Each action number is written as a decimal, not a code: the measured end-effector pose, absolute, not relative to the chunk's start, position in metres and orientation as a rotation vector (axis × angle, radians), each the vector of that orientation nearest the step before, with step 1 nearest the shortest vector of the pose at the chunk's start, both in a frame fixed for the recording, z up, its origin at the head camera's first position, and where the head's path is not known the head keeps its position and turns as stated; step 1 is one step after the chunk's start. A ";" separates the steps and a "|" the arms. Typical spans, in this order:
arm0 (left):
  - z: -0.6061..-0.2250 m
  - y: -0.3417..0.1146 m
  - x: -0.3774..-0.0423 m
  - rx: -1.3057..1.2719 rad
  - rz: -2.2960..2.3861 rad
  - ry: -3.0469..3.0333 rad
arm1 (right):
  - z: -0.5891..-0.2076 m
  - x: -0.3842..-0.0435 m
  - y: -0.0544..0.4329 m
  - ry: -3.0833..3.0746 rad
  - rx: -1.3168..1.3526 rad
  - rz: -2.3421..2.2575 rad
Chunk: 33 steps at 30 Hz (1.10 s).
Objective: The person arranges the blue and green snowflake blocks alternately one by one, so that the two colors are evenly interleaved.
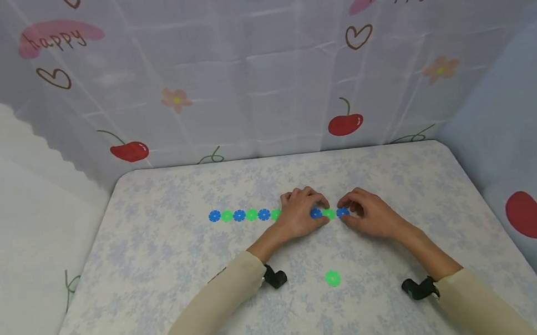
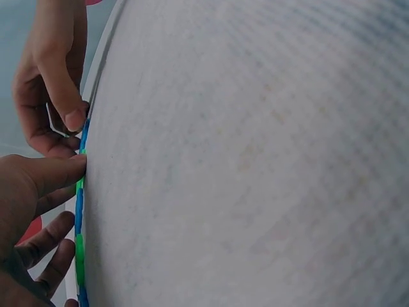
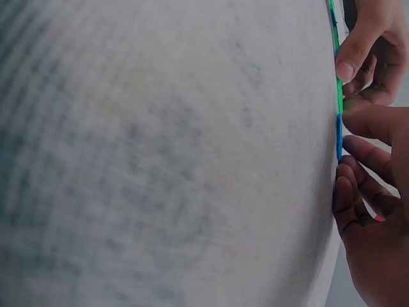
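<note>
Flat notched discs, blue and green in turn, lie in a row on the table. My left hand [image 1: 300,212] arches over part of the row and hides some discs. Its thumb and finger pinch a green disc [image 1: 328,214] near the right end. Just beside it, my right hand [image 1: 371,213] pinches the blue end disc [image 1: 342,212] between thumb and finger. In the right wrist view, that blue disc [image 3: 339,136] appears edge-on against the green one [image 3: 340,96], low on the table. Whether the two are interlocked cannot be told.
A single green disc [image 1: 333,278] lies apart, nearer the front. The left part of the row starts with a blue disc [image 1: 214,216]. The table [image 1: 166,314] has a pale floral cover, and printed curtains [image 1: 248,80] stand behind it and at both sides.
</note>
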<state>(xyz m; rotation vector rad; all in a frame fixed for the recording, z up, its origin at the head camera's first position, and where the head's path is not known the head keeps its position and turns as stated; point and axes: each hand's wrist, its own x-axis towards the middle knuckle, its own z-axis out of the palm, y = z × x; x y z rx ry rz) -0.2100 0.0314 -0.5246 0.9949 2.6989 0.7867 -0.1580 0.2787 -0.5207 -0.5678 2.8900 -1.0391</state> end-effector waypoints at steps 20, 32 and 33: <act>-0.524 0.036 -0.209 0.985 0.758 2.708 | -0.522 -0.154 0.280 2.879 -0.526 -1.106; -0.524 0.033 -0.212 0.948 0.752 2.691 | -0.512 -0.116 0.263 2.774 -0.612 -0.992; -0.524 0.033 -0.212 0.949 0.753 2.691 | -0.512 -0.111 0.261 2.768 -0.639 -0.957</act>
